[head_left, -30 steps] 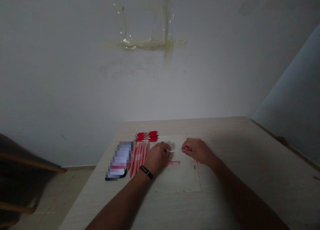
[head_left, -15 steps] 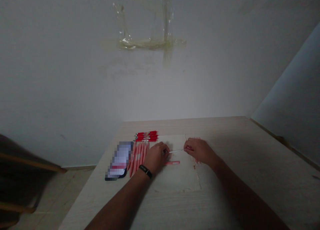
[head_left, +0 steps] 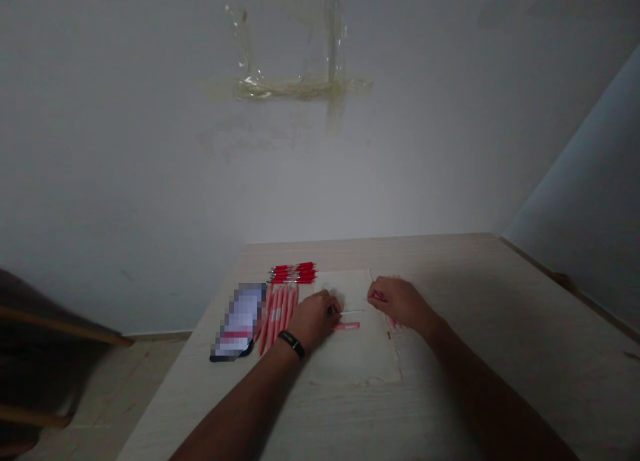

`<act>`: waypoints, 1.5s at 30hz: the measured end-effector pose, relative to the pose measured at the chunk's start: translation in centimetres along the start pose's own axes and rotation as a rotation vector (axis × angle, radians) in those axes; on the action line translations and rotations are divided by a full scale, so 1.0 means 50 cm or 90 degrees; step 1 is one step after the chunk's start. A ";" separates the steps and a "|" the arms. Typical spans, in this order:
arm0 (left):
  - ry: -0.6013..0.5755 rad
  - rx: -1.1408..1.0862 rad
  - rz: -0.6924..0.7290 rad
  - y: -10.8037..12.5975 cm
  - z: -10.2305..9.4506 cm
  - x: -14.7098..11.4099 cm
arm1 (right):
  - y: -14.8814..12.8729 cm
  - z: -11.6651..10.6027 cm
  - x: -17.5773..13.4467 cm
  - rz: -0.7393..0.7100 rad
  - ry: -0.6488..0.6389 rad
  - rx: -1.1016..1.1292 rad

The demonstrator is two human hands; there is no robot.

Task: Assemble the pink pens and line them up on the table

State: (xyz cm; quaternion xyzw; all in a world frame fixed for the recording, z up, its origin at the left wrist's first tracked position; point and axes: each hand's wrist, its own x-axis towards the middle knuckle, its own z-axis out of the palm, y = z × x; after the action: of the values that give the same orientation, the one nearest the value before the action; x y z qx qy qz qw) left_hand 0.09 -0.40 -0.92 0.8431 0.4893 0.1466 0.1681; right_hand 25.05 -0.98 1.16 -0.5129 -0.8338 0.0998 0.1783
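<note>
My left hand, with a black band at the wrist, pinches one end of a thin white pen refill low over a pale sheet on the table. A short pink pen barrel lies on the sheet just under that hand. My right hand is closed around a small red pen part, a finger's width to the right of the refill's free end. Left of my left hand lies a row of pink pen barrels, and behind it a bunch of red pen parts.
A phone-sized flat object with a blurred face lies at the table's left edge. A wall with old tape marks stands close behind the table. A dark wooden chair is at the far left.
The two hands have come apart: the white refill has left my right hand and stays in my left, which has dropped slightly toward the sheet.
</note>
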 end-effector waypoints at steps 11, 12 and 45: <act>-0.021 -0.003 0.006 0.002 -0.002 0.001 | -0.016 0.011 0.003 0.018 -0.020 -0.032; -0.021 -0.004 0.010 0.002 -0.001 0.001 | -0.016 0.013 0.003 0.020 -0.024 -0.030; 0.039 -0.001 -0.022 0.004 -0.001 0.002 | -0.048 0.093 0.032 -0.027 -0.003 0.010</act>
State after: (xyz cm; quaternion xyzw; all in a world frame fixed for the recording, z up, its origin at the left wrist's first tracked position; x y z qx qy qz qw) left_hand 0.28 -0.40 -0.76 0.8295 0.5086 0.1701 0.1561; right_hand 20.56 -0.54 -1.97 -0.4937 -0.8440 0.1039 0.1821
